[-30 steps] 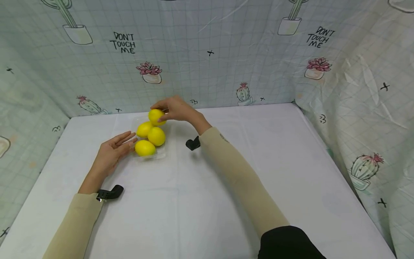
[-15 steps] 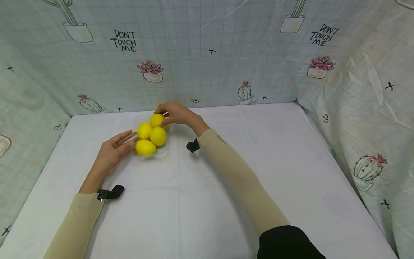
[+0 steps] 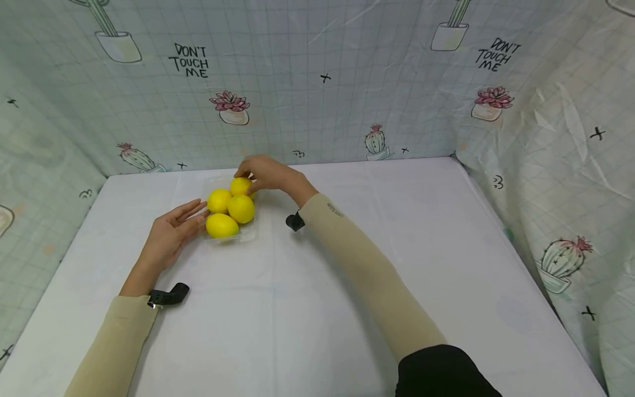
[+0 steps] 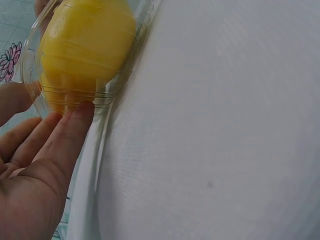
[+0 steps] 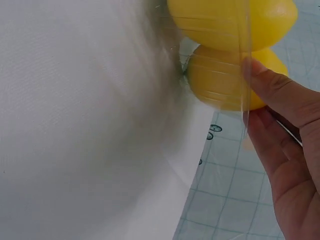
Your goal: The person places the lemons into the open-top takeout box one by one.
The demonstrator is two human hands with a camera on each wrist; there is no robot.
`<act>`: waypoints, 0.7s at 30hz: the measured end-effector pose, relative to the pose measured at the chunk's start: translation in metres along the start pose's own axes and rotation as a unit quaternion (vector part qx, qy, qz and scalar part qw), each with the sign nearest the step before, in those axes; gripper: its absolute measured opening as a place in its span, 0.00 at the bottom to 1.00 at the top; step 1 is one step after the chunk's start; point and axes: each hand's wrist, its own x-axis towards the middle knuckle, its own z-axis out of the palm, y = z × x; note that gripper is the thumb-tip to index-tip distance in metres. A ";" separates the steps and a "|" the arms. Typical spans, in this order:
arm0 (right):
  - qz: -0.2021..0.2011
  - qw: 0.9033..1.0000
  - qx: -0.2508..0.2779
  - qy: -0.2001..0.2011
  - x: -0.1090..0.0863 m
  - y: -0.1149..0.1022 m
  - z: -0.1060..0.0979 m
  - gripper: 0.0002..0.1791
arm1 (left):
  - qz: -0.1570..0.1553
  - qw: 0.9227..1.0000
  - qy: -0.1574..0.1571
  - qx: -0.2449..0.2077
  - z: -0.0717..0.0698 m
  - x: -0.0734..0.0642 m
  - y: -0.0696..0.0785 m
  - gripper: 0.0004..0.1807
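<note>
Several yellow lemons lie close together in a clear plastic tray toward the back left of the table. My right hand holds the farthest lemon between thumb and fingers, low in the tray's far end. In the right wrist view the thumb lies on that lemon just inside the tray's rim. My left hand rests beside the tray near the closest lemon. Its fairly straight fingers touch the clear wall in the left wrist view, with a lemon behind the plastic.
A white cloth covers the table. Behind it hangs a grid-patterned curtain with cactus drawings, which also runs along both sides. A black camera mount sits on the left wrist, another on the right.
My right hand has moved slightly down and toward me, lowering the far lemon against the others in the tray. My left hand has stayed at the tray's side.
</note>
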 end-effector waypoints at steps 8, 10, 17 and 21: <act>-0.008 0.999 -0.039 -0.029 0.002 -0.005 -0.003 0.29 | 0.015 1.000 -0.012 -0.018 -0.001 -0.002 0.001 0.39; -0.007 0.999 -0.022 -0.025 0.002 -0.004 -0.003 0.28 | 0.018 0.999 -0.017 -0.022 -0.001 -0.001 0.001 0.39; -0.024 1.000 0.006 -0.004 0.002 0.001 0.000 0.26 | 0.006 1.000 -0.006 0.005 -0.001 0.001 0.001 0.39; -0.029 0.999 0.014 0.003 0.002 0.006 0.004 0.27 | 0.001 1.000 -0.006 0.005 -0.001 0.000 0.001 0.40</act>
